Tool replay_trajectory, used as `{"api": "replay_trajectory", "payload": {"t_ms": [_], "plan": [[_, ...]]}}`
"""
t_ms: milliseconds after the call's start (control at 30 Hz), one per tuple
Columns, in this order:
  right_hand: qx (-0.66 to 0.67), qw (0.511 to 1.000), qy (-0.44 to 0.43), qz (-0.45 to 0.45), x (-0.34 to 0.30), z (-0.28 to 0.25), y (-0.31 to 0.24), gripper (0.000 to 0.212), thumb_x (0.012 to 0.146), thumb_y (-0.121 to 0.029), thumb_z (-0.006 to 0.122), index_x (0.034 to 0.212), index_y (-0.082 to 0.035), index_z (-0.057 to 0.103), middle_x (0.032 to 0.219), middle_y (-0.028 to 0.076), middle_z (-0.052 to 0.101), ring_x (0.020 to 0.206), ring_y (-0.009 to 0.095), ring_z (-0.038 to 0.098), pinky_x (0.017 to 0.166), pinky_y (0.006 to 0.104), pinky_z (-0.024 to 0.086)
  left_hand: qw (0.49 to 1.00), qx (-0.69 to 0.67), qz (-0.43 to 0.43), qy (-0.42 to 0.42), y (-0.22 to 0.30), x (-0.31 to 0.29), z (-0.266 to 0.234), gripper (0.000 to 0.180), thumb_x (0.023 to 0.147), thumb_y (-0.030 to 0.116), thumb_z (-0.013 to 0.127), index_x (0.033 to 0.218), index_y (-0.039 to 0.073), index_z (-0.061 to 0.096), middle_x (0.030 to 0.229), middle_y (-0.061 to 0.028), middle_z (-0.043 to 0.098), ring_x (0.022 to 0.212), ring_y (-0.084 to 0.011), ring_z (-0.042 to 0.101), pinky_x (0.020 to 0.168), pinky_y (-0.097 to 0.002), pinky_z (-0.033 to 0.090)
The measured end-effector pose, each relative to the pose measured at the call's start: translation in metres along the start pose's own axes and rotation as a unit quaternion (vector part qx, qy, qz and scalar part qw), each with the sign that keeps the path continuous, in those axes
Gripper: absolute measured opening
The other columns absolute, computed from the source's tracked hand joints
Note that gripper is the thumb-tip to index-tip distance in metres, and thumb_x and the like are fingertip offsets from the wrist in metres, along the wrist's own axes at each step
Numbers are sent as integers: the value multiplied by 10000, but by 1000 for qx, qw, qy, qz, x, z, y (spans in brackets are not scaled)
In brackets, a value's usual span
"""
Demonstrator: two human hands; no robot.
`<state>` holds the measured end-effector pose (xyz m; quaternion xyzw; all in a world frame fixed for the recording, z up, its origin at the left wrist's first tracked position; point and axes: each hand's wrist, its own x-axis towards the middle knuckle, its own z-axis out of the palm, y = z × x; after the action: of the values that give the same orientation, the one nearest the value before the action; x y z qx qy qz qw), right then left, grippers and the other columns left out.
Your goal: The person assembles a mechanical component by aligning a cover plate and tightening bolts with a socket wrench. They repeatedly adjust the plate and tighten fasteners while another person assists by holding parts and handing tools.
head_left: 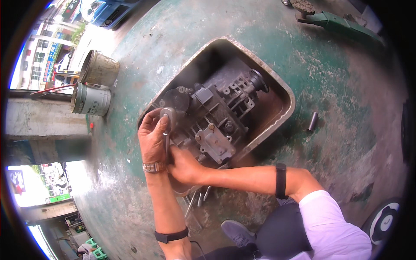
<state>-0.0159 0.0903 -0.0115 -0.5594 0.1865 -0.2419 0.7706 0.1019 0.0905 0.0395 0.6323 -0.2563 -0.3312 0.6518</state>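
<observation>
Left hand (152, 138) closing fingers round grey round part (168, 115) at gearbox (216, 125) end; right hand (184, 167) gripping underneath, fingers hidden. Best keeping part square, pulling evenly.

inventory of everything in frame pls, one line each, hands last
gearbox housing: 1, grey, greasy, lying in the tray
metal tray: 1, grey, rectangular, on the green floor at centre
buckets: 2, dirty grey-white, upper left of the tray
metal sleeve: 1, dark, short cylinder, on floor right of tray
loose tools: several, metal, on floor under the forearms
left hand: watch on wrist, gripping a round grey part at the gearbox's near end
right hand: pressed against the gearbox's near end
</observation>
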Motion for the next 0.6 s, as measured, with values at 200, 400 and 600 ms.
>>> {"api": "replay_trajectory", "payload": {"t_ms": [200,400,600], "plan": [[4,1000,-16,-17,6,-7,-2,339,859,-95,633,1156,55,563,1048,293,681,1012,460,657,843,484,515,1000,6,-12,-27,3,-2,17,320,868,31,778,1157,-27,655,1050,-83,718,934,-153,683,850,-296,575],[18,999,-39,7,8,-6,8,291,880,-108,620,1127,47,605,1042,245,702,985,385,682,830,455,521,998,47,-34,-24,4,-4,15,346,850,17,786,1174,-38,674,1066,-101,727,945,-162,694,854,-299,579],[14,993,-113,21,20,-16,-8,278,867,-104,623,1101,45,612,1015,232,694,977,355,670,833,439,517,991,96,-68,-66,13,4,12,378,856,30,777,1209,-61,674,1067,-98,733,920,-139,694,834,-272,574]]}}
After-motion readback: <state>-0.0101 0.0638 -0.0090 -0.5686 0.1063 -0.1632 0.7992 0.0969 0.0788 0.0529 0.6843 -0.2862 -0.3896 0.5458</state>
